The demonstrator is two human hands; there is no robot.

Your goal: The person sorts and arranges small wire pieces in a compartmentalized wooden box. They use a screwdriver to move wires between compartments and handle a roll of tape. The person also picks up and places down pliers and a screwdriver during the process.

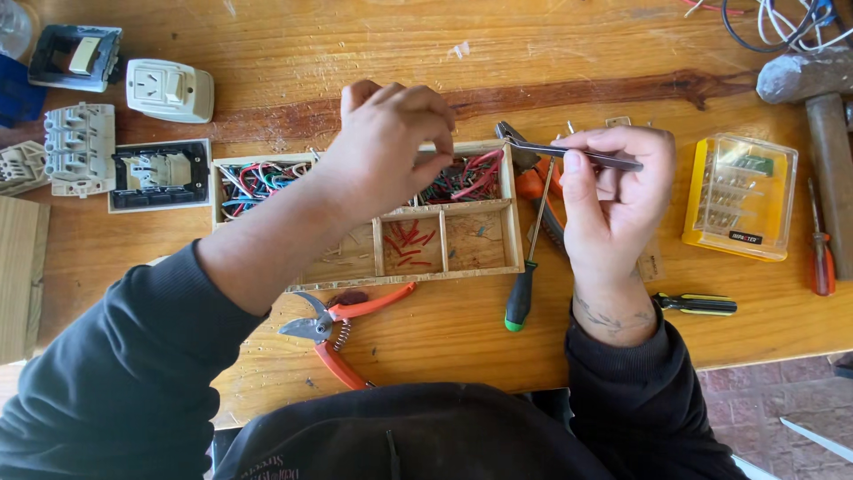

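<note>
The fingers (597, 151) of the right hand (613, 191) are pressed together around a pair of slim metal tweezers (569, 153), thumb underneath and forefinger on top, so the tool lies level and runs from the hand toward 9 o'clock. Its tips end just beside the far right corner of a wooden compartment tray (511, 227), close to the left hand (391, 147).

The left hand hovers over the tray's back row with its fingers (426, 111) curled in and bunched at the tips; whether they pinch anything cannot be told, as the knuckles hide the tips. At 3 o'clock from that hand, in the back right compartment, lies a tangle of red, green and dark wire offcuts (466, 176); at 9 o'clock another compartment holds mixed coloured wires (258, 178). In the front row a small cell holds short red wire pieces (410, 240).

Out on the desk (462, 329), a green-handled screwdriver (524, 284) lies at 6 o'clock from the tweezers, and orange-handled shears (333, 327) lie in front of the tray. At 3 o'clock from the right hand stands a yellow bit case (742, 196); at 9 o'clock from the tray sit dismantled switch plates (160, 173)
</note>
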